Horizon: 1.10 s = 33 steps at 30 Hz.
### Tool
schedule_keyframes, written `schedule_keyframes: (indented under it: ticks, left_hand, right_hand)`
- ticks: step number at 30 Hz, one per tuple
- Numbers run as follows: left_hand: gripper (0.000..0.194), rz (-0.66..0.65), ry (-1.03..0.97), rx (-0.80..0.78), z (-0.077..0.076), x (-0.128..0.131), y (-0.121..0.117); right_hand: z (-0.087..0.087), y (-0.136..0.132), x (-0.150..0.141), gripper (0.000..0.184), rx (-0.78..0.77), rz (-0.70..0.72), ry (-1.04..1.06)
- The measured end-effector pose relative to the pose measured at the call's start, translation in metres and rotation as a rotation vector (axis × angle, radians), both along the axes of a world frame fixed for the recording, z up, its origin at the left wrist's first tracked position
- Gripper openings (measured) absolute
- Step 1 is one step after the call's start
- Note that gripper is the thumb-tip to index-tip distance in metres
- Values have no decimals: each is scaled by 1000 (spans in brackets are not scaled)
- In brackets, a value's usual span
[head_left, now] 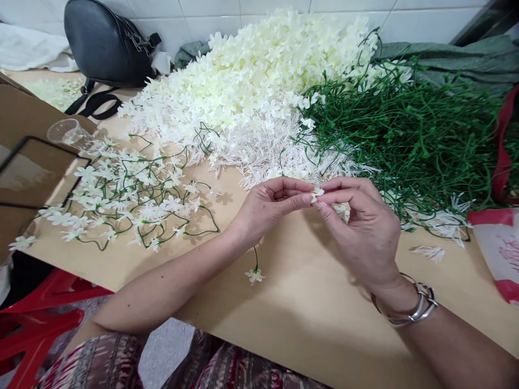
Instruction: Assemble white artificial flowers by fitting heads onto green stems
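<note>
My left hand (272, 208) and my right hand (359, 224) meet above the table, fingertips pinched together at a small white artificial flower (317, 193). A green stem with another white flower (254, 276) at its end hangs below my left hand; the stem's upper part is hidden behind that hand. Just beyond my fingers lie many thin white stamens (267, 148). Behind them rises a big heap of loose cream-white petals (259, 70). To the right is a pile of green plastic stems (405, 135).
Several stems with white flowers (133, 194) lie at the left, near a clear plastic cup (68, 134) on its side. A cardboard box (36, 124) and a black bag (109, 43) stand behind. A red-and-white packet (497, 248) sits at the right, a red stool (48, 319) lower left.
</note>
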<state>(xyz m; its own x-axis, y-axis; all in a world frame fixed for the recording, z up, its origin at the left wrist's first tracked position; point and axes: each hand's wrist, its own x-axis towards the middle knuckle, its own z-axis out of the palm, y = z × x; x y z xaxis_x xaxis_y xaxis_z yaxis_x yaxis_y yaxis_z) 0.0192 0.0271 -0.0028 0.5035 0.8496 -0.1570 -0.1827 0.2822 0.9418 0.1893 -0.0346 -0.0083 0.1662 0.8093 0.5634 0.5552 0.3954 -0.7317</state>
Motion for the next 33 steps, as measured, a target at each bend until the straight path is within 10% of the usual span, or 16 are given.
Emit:
schedule_keyframes:
  ticks: [12,24,33]
  left_hand:
    - [27,-57,-55,163,11,-2,1]
    - [28,-177,-124,-100,6,-2,7]
    - [39,-9,-34,177,14,3,1]
  right_hand:
    - [-3,4,5,11,-49,102,219]
    - [2,7,10,12,-52,197,161]
    - [-2,10,8,6,-107,203,414]
